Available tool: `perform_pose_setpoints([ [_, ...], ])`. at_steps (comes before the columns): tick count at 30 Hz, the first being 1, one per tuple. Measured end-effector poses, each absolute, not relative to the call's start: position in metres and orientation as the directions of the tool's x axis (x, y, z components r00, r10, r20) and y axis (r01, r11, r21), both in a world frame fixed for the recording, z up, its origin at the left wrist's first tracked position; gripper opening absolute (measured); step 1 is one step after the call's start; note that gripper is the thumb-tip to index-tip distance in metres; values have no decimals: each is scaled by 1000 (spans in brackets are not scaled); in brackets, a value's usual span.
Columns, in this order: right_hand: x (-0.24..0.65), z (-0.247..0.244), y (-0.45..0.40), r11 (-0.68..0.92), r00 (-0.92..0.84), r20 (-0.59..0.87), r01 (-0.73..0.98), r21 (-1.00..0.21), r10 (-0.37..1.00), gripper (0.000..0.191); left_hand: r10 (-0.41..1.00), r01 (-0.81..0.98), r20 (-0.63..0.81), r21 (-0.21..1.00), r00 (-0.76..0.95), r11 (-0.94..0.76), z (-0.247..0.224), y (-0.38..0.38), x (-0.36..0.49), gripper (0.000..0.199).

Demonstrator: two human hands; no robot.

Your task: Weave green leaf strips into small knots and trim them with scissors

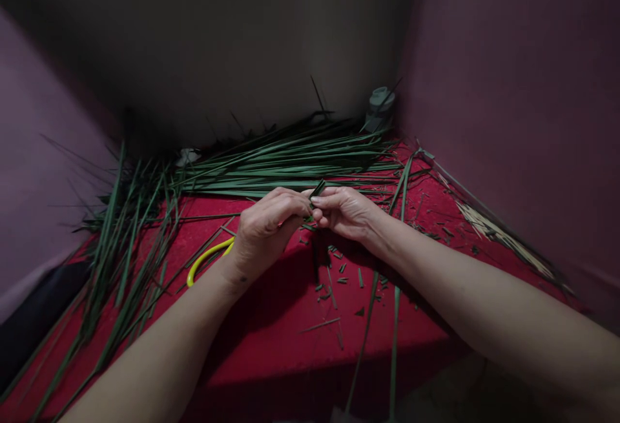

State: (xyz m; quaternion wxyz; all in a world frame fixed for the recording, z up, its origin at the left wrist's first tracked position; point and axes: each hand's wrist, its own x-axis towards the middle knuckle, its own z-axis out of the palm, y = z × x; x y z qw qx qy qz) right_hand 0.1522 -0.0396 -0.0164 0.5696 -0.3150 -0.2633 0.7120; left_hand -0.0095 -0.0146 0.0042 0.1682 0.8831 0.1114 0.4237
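Over the middle of the red cloth, both hands meet at a small piece of folded green leaf strip [318,188]. My left hand [271,216] is closed, its fingertips pressed against the leaf piece from the left. From the right, my right hand [343,211] pinches the same piece between thumb and fingers. Part of the piece is hidden by the fingers. Beside my left wrist a yellow handle loop [203,260] shows; the rest of that tool is covered by the arm. Cut leaf bits [341,274] lie scattered below the hands.
Long green leaves [271,165] are heaped along the back, and more leaves [116,248] hang over the left side. A pale lidded container [380,108] stands at the back right corner. Thin pale sticks [498,236] lie along the right wall. Two long strips [396,332] cross the front edge.
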Motion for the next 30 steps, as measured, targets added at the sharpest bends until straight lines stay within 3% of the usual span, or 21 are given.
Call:
perform_pose_setpoints([
  [4, 154, -19, -37, -199, -180, -110, -616, -762, 978, 14, 344, 59, 695, 400, 631, -915, 4, -14, -9, 10],
  [12, 151, -22, -36, -86, -21, -90, -568, -818, 996, 3, 216, 90, 701, 212, 680, -973, 6, -14, -7, 12],
  [15, 148, -21, -38, -60, 18, -86, -578, -814, 996, 11, 180, 82, 698, 172, 693, -982, 5, -13, -6, 12],
  [21, 147, -19, -41, 7, 92, -54, -560, -829, 994, 12, 353, 111, 675, 376, 647, -920, 3, -15, -6, 5],
  [24, 148, -18, -43, 22, 42, 2, -492, -870, 999, 11, 453, 152, 633, 471, 628, -869, 3, -16, -6, 5],
  [30, 145, -14, -45, 58, 104, 24, -342, -938, 994, 11, 612, 199, 576, 620, 541, -759, -2, -14, -7, 5],
])
